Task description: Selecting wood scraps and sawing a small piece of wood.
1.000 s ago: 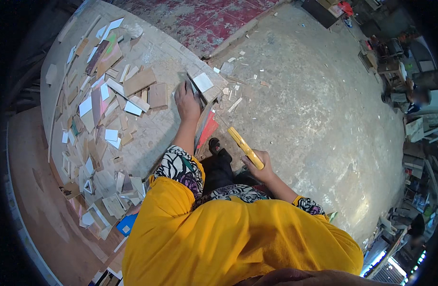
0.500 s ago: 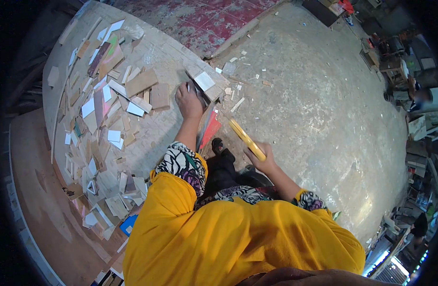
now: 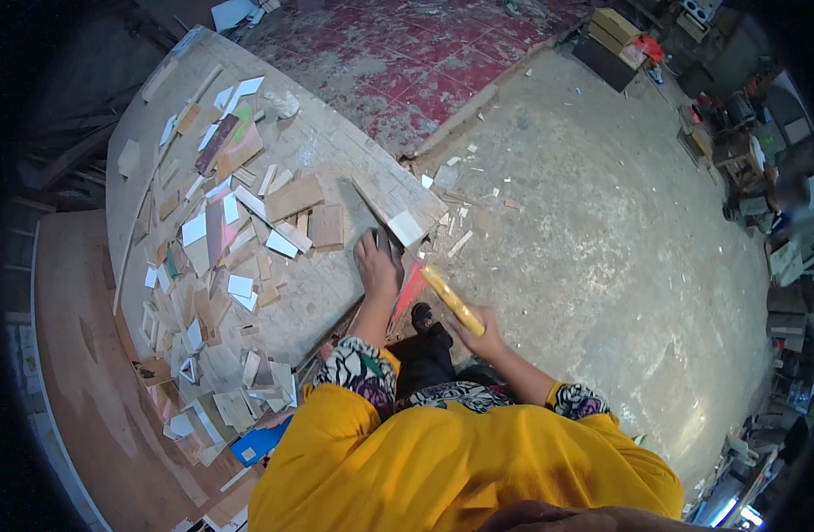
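My left hand (image 3: 374,264) rests on a dark piece (image 3: 383,239) at the table's right edge, fingers curled round it; its exact shape is hidden. My right hand (image 3: 478,332) grips the yellow handle (image 3: 451,293) of a hand saw, whose thin blade points up-left alongside a small pale square block (image 3: 405,227) at the table corner. A red triangular sheet (image 3: 410,291) shows below the blade, beside the edge.
Wood and white board offcuts (image 3: 305,195) lie scattered over the pale worktable (image 3: 323,137). A concrete floor (image 3: 611,266) with small scraps stretches rightward; red tiles (image 3: 425,71) lie beyond. A person (image 3: 784,208) is at the cluttered right wall, near stacked boxes (image 3: 611,40).
The view has shifted, so the scene sits lower and right. My right hand has pushed the saw forward and leftward; my left hand and the pale block are slightly closer to me.
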Tool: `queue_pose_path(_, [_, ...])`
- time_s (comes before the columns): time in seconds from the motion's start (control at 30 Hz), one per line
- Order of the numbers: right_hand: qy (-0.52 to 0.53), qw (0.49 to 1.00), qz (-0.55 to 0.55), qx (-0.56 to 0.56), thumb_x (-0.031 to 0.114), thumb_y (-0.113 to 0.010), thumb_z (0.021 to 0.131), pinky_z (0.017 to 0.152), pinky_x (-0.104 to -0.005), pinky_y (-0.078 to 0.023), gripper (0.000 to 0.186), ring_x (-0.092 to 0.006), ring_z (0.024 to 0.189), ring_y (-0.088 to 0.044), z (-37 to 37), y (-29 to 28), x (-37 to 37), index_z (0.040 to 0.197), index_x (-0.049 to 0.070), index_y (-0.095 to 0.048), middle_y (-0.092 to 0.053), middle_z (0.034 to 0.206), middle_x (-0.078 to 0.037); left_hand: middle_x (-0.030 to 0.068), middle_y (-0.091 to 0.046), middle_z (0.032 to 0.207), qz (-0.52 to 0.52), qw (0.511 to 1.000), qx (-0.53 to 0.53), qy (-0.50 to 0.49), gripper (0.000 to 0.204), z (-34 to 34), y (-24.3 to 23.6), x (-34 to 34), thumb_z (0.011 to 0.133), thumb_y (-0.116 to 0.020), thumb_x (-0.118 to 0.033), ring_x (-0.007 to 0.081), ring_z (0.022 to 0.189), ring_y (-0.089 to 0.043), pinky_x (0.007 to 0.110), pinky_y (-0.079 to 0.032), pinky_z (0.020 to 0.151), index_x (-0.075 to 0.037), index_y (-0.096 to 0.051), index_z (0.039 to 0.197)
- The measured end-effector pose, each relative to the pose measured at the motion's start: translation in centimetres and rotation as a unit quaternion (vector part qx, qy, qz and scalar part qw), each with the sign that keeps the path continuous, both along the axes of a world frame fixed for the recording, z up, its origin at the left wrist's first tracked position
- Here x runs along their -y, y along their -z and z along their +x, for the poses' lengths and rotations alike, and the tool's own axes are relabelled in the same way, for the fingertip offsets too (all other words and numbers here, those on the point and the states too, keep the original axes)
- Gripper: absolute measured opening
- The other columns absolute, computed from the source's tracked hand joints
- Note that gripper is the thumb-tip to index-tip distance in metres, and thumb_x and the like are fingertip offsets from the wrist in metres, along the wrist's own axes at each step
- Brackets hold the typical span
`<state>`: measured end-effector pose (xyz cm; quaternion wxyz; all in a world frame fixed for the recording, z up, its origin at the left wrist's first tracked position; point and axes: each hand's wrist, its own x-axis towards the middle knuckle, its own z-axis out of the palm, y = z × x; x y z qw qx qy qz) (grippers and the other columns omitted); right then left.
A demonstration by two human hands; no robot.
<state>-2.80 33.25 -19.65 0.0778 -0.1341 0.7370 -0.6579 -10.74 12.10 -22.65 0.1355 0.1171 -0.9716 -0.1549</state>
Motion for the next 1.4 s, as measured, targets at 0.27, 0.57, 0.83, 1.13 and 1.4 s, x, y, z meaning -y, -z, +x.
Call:
queue_pose_path(0.27, [-0.019, 0.998, 0.054, 0.026, 0.015, -0.063, 0.081, 0.053, -0.0330, -0.042, 0.016, -0.0199, 0.053, -0.050, 0.9, -0.4, 0.3, 0.079, 0.001, -0.057, -0.052, 0.061, -0.012, 0.0172, -0.043, 0.121, 0.006, 0.999, 0.009, 0.030, 0.049, -0.2, -1.5, 1.0, 0.071, -0.059, -0.010, 0.0342, 0.115, -0.039, 0.040, -0.033, 0.098, 0.002, -0.049, 0.118])
queue_pose_path(0.57, [-0.029, 0.994, 0.106, -0.004, 0.014, -0.063, 0.081, 0.053, -0.0337, -0.042, 0.014, -0.0209, 0.054, -0.055, -0.4, -0.6, 0.1, 0.078, 0.002, -0.060, -0.055, 0.062, -0.013, 0.0141, -0.044, 0.122, 0.016, 0.999, -0.014, 0.039, 0.049, 0.0, -0.6, 1.4, 0.069, -0.063, -0.015, 0.0321, 0.117, -0.038, 0.041, -0.028, 0.101, -0.001, -0.053, 0.115])
queue_pose_path(0.83, [-0.033, 0.997, 0.070, 0.031, 0.017, -0.063, 0.081, 0.050, -0.0321, -0.041, 0.020, -0.0188, 0.051, -0.052, 2.9, -1.9, -2.6, 0.071, 0.001, -0.056, -0.054, 0.060, -0.012, 0.0139, -0.045, 0.119, -0.005, 1.000, 0.005, 0.028, 0.049, 0.1, -0.9, 2.1, 0.069, -0.064, -0.017, 0.0325, 0.114, -0.039, 0.043, -0.029, 0.100, -0.002, -0.054, 0.114])
queue_pose_path(1.13, [-0.029, 0.991, 0.108, 0.077, 0.012, -0.063, 0.081, 0.051, -0.0324, -0.041, 0.014, -0.0164, 0.051, -0.051, 1.9, -1.3, -1.8, 0.074, 0.000, -0.060, -0.057, 0.061, -0.012, 0.0115, -0.047, 0.114, -0.009, 0.999, -0.027, 0.028, 0.050, -0.6, -0.6, 2.2, 0.067, -0.065, -0.016, 0.0311, 0.112, -0.040, 0.045, -0.030, 0.098, -0.003, -0.055, 0.114])
queue_pose_path(1.4, [0.001, 0.997, 0.072, 0.030, 0.019, -0.064, 0.080, 0.053, -0.0325, -0.041, 0.019, -0.0172, 0.054, -0.050, -2.2, 1.7, 1.2, 0.075, 0.002, -0.058, -0.055, 0.060, -0.009, 0.0124, -0.046, 0.118, -0.012, 0.999, -0.023, 0.047, 0.045, -0.4, -0.9, 1.5, 0.067, -0.062, -0.018, 0.0319, 0.114, -0.039, 0.044, -0.027, 0.101, -0.003, -0.057, 0.109])
